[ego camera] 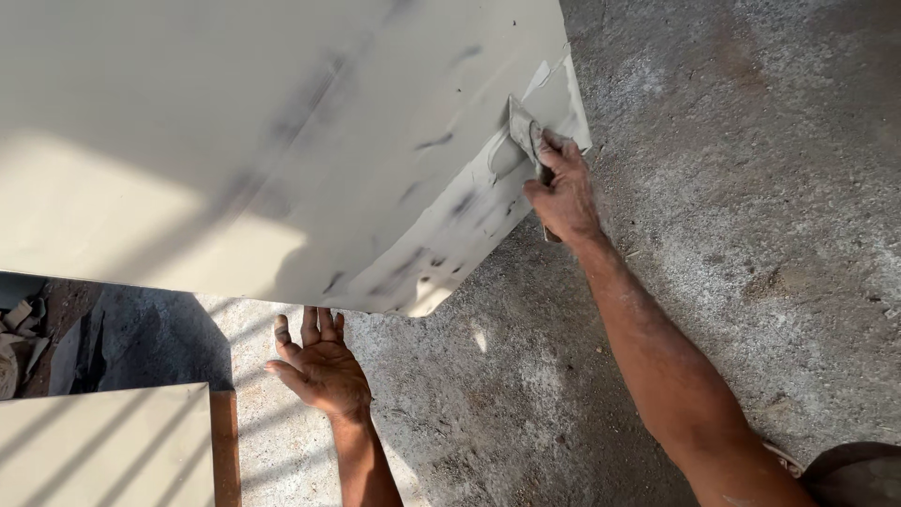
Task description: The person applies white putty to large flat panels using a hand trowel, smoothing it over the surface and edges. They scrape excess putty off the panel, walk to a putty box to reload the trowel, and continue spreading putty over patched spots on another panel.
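Observation:
A large pale grey-beige panel (235, 141) fills the upper left, with dark smears and patches of filler near its right edge. My right hand (563, 192) grips a putty knife (522, 130) whose blade presses flat against the panel by that edge, beside a fresh smear of filler (505, 158). My left hand (319, 366) is below the panel's lower edge, fingers spread and reaching under it, holding nothing that I can see.
Rough grey concrete floor (732, 188) lies to the right and below. Another pale panel (103, 446) with a brown wooden edge (223, 446) sits at the lower left. Broken scraps (19, 329) lie at the far left. A dark round object (859, 474) shows at the bottom right.

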